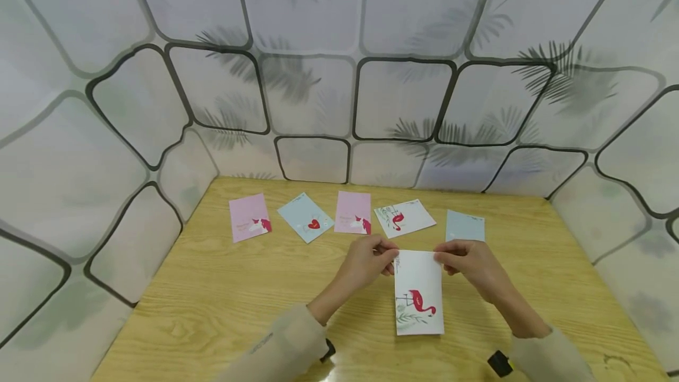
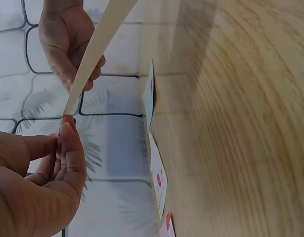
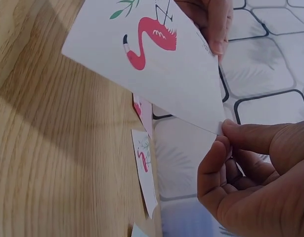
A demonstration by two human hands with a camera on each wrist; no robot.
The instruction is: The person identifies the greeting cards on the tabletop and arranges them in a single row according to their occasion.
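Note:
Both hands hold up one white card [image 1: 419,279] printed with a pink-red flamingo and green leaves. My left hand [image 1: 368,258] pinches its upper left corner between thumb and fingers. At the upper right corner, the thumb and forefinger of my right hand [image 1: 472,264] pinch it the same way. From the left wrist view the card [image 2: 95,52] is seen nearly edge-on, above the wood. The right wrist view shows its printed face, with the flamingo [image 3: 152,39] lying sideways there.
Along the back of the wooden table [image 1: 239,305] lie a pink unicorn card [image 1: 246,214], a blue heart card [image 1: 302,214], another pink unicorn card [image 1: 350,208], a white flamingo card [image 1: 411,214] and a light blue card [image 1: 465,226]. Patterned fabric walls [image 1: 313,99] stand behind and at both sides.

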